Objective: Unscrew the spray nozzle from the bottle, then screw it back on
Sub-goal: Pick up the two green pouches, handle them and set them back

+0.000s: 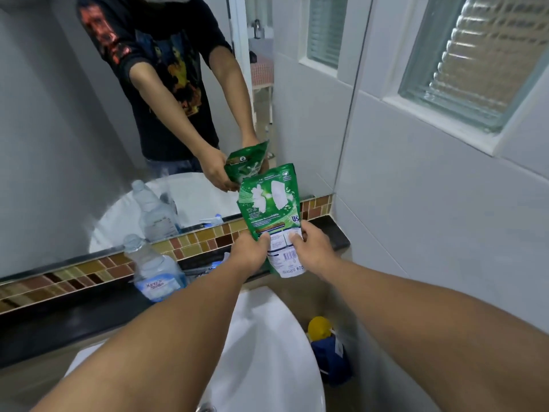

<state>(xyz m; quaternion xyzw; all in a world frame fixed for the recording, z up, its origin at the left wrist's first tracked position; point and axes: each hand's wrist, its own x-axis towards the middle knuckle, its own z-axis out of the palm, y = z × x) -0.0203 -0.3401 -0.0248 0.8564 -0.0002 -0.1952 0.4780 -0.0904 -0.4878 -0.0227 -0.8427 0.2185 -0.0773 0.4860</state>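
Hands met over the white washbasin, both gripping one green detergent refill pouch held upright above the dark stone ledge. The left hand pinched the pouch's lower left edge, thumb curled over the printed front. The right hand pinched the lower right edge the same way, thumb pressed beside the white label panel and its barcode. The pouch leaned slightly to the left, its top corner near the mirror, where its reflection and that of the person's arms showed.

On the ledge to the left, near the mirror's foot, stood a clear plastic water bottle with a blue label, tilted a little to the left, capped with a plain cap. Just right of it, partly hidden behind the left forearm, lay a small blue-and-white item too blurred to name. A band of brown and amber mosaic tiles ran along the wall between ledge and mirror.

Low to the right of the washbasin, well apart from the hands, sat a dark blue bottle with a yellow top; whether that top was a spray nozzle I could not tell. A frosted glass-block window was set in the white tiled wall on the far right.
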